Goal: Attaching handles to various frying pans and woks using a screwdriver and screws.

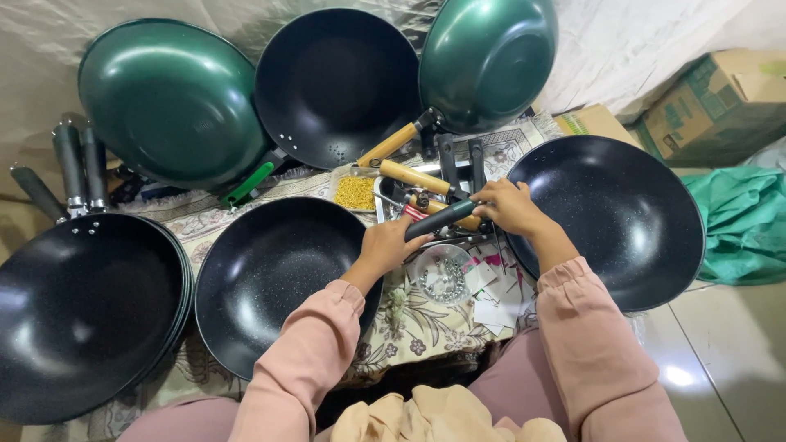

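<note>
My left hand [391, 243] grips the rim and handle joint of a black speckled pan [270, 278] that lies face up in front of me. The pan's black handle [438, 219] points right toward my right hand [509, 206], which closes around the handle's far end. Just beyond my hands lie wooden handles [413, 177] and a small metal tray [385, 196]. Below my hands sits a clear round dish of small metal screws [442, 276].
Another black pan [618, 217] lies right of my hands. A stack of black pans [78, 315] sits at left. Two green pans [172, 102] [487, 57] and a black one [336, 82] lean against the back wall. A small box of yellow bits [355, 193], paper tags [495, 307], cardboard boxes [720, 102], green cloth [745, 221].
</note>
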